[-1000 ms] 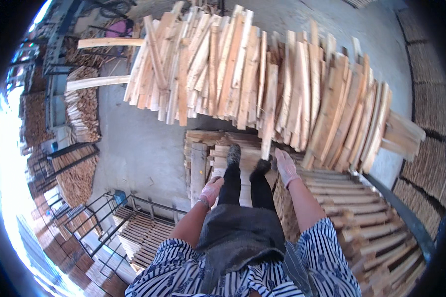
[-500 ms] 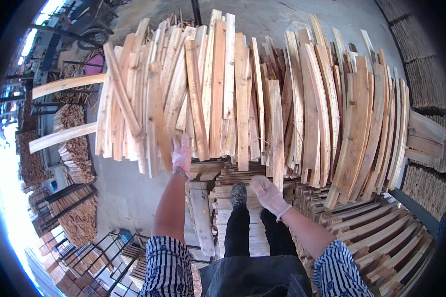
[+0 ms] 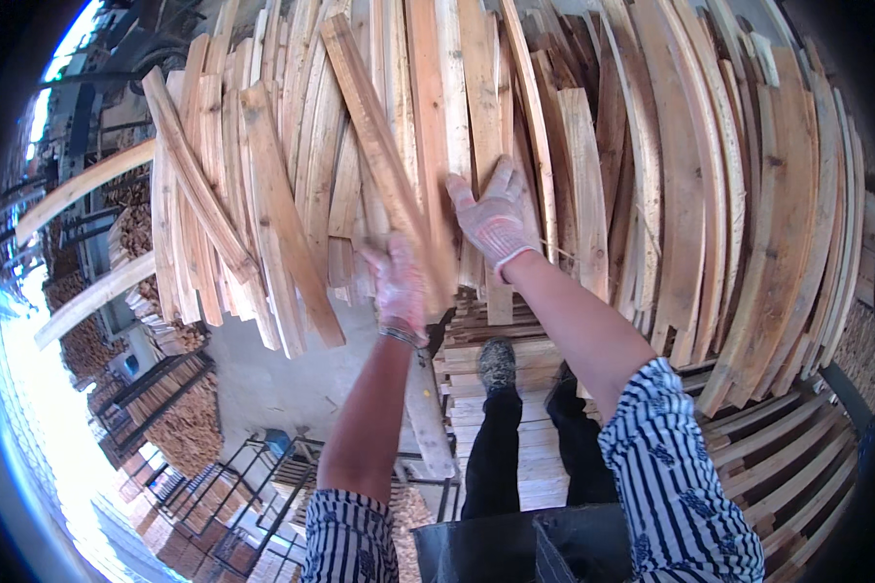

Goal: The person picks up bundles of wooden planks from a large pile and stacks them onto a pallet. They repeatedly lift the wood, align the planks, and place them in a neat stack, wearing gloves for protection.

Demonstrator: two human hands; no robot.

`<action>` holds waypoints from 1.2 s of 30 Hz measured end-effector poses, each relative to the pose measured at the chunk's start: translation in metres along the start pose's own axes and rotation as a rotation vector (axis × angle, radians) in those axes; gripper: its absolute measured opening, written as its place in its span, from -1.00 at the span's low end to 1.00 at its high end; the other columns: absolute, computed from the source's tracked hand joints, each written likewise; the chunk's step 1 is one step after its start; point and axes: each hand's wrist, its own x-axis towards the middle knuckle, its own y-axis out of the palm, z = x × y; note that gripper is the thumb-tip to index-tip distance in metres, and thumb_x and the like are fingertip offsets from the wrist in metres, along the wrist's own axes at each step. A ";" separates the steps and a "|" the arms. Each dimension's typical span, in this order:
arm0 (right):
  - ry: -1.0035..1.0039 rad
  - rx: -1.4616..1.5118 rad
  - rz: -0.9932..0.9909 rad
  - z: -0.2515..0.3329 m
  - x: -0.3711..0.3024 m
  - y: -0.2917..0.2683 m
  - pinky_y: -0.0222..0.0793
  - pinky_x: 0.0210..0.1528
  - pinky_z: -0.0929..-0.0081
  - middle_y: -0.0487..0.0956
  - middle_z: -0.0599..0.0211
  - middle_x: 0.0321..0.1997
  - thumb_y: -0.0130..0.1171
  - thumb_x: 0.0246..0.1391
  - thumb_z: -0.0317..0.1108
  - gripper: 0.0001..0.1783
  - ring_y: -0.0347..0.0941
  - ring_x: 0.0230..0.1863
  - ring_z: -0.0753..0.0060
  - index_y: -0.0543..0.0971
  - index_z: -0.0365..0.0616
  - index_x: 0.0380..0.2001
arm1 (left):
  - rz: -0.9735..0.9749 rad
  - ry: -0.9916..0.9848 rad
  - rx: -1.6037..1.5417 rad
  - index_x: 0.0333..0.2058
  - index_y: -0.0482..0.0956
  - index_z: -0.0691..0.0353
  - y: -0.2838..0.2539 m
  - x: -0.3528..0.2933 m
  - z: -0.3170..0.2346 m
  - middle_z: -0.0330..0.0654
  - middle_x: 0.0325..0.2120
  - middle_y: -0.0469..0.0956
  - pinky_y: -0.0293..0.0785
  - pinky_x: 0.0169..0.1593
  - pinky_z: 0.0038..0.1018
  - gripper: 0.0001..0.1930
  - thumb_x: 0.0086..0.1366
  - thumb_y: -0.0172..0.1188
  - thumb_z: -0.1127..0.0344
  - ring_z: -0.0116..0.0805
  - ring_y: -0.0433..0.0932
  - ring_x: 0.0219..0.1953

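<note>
Many pale wooden boards lie side by side in a wide pile before me. My left hand (image 3: 397, 282), in a thin whitish-pink glove, is against the lower part of a slanting board (image 3: 374, 112). That board's near end is smeared by motion, as are the hand's fingers, so its grip does not show clearly. My right hand (image 3: 496, 219), gloved alike, rests on the near part of an upright-lying board (image 3: 479, 107) just to the right. Its thumb and fingers are spread apart on the wood.
Two long pieces of timber (image 3: 92, 187) jut out at the pile's left side. Beneath and to the right are stacked slats (image 3: 787, 466). A dark metal frame (image 3: 253, 486) stands at lower left. My shoes (image 3: 497, 364) are on pale boards below the pile.
The view has shifted closer to the pile. My right hand has risen from near my legs onto the boards. My left hand has moved right to another board, which now slants more.
</note>
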 end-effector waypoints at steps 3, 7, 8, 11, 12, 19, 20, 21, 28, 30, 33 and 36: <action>-0.022 0.203 0.048 -0.001 0.004 0.009 -0.08 0.52 0.18 -0.05 -0.31 0.52 0.01 0.18 0.37 0.15 -0.06 0.52 -0.25 -0.16 -0.26 0.48 | 0.214 -0.118 -0.209 0.47 -0.16 0.24 0.014 -0.042 -0.008 0.04 0.39 0.14 0.07 0.41 -0.35 -0.12 0.46 -0.06 -0.23 -0.18 0.16 0.40; 0.006 0.364 0.179 -0.031 0.023 -0.027 0.03 0.45 0.25 0.17 -0.21 0.47 0.03 0.13 0.45 0.20 0.08 0.49 -0.11 -0.14 -0.20 0.50 | 0.407 0.055 -0.162 0.38 0.14 0.30 -0.016 -0.029 -0.020 -0.05 0.26 0.36 0.25 0.32 -0.43 -0.28 0.46 0.09 -0.04 -0.27 0.32 0.30; 0.061 0.359 0.149 -0.038 0.029 -0.031 0.06 0.44 0.26 0.18 -0.20 0.47 0.02 0.14 0.45 0.20 0.10 0.48 -0.11 -0.15 -0.20 0.50 | 0.349 -0.009 -0.352 0.34 0.20 0.36 -0.013 -0.030 -0.047 -0.07 0.22 0.40 0.29 0.30 -0.46 -0.32 0.45 0.13 0.03 -0.28 0.36 0.28; 0.051 0.393 0.139 -0.025 0.025 -0.020 0.08 0.44 0.26 0.16 -0.20 0.47 0.02 0.15 0.43 0.19 0.13 0.46 -0.09 -0.16 -0.20 0.50 | 0.290 0.095 -0.109 0.39 -0.03 0.43 0.008 0.005 -0.073 0.15 0.34 0.19 0.07 0.43 -0.28 0.03 0.26 0.30 -0.16 -0.03 0.07 0.43; 0.038 0.383 0.108 -0.025 0.026 -0.010 0.09 0.44 0.26 0.16 -0.21 0.47 0.02 0.15 0.43 0.19 0.14 0.46 -0.08 -0.16 -0.20 0.50 | 0.142 0.087 0.316 0.41 -0.11 0.44 0.030 0.007 -0.074 0.22 0.37 0.10 -0.02 0.47 -0.23 0.16 0.17 0.36 -0.23 0.06 -0.06 0.48; -0.005 0.367 0.302 -0.003 -0.004 -0.043 0.06 0.47 0.23 0.15 -0.36 0.44 0.08 0.16 0.36 0.16 0.11 0.46 -0.18 -0.04 -0.40 0.44 | 0.593 -0.008 -0.297 0.43 -0.04 0.30 0.010 0.010 -0.087 0.17 0.40 0.08 0.00 0.46 -0.30 0.03 0.24 0.30 -0.17 -0.04 0.12 0.43; 0.019 0.265 0.380 0.000 -0.003 -0.045 0.07 0.47 0.20 0.13 -0.37 0.44 0.11 0.14 0.36 0.18 0.11 0.46 -0.19 -0.07 -0.37 0.45 | 0.509 0.015 -0.236 0.43 -0.03 0.29 0.020 0.015 -0.085 0.16 0.40 0.09 0.03 0.45 -0.31 0.00 0.27 0.27 -0.18 -0.03 0.14 0.43; -0.034 0.208 0.271 -0.004 0.001 -0.038 0.10 0.46 0.15 0.13 -0.38 0.42 0.14 0.13 0.34 0.17 0.10 0.46 -0.23 -0.08 -0.31 0.46 | 0.421 0.044 -0.166 0.43 -0.02 0.28 0.027 0.022 -0.079 0.16 0.40 0.11 0.05 0.44 -0.32 -0.03 0.29 0.23 -0.19 -0.02 0.15 0.42; 0.019 0.326 0.196 -0.022 0.005 -0.053 0.05 0.47 0.16 0.12 -0.43 0.42 0.15 0.15 0.22 0.09 0.05 0.48 -0.24 -0.01 -0.41 0.40 | 0.289 0.098 0.103 0.46 -0.10 0.19 0.057 0.000 -0.068 0.18 0.34 0.23 0.19 0.37 -0.22 -0.13 0.41 -0.04 -0.24 0.04 0.29 0.34; -0.076 0.318 0.163 -0.050 -0.009 -0.028 0.08 0.46 0.23 0.18 -0.32 0.43 0.19 0.14 0.21 0.13 0.13 0.46 -0.10 -0.04 -0.42 0.42 | 0.367 0.103 0.148 0.46 -0.16 0.17 0.036 0.007 -0.011 0.16 0.35 0.22 0.18 0.38 -0.20 -0.14 0.42 -0.02 -0.18 0.01 0.29 0.34; 0.095 0.587 0.488 -0.070 -0.070 -0.072 0.09 0.44 0.32 0.29 -0.10 0.40 0.27 0.10 0.20 0.18 0.23 0.41 0.13 -0.05 -0.39 0.45 | 0.592 0.020 -0.234 0.46 -0.15 0.14 -0.001 -0.049 0.041 0.13 0.36 0.21 0.11 0.43 -0.20 -0.19 0.45 -0.01 -0.11 -0.04 0.29 0.35; 0.308 0.680 0.788 -0.120 -0.133 -0.080 0.22 0.34 0.40 0.43 0.11 0.31 0.26 0.16 0.14 0.00 0.31 0.32 0.29 0.15 -0.31 0.42 | 0.860 0.557 0.054 0.37 0.16 0.22 -0.071 -0.088 0.095 0.07 0.33 0.29 0.03 0.47 -0.24 -0.36 0.46 -0.03 -0.01 -0.10 0.26 0.37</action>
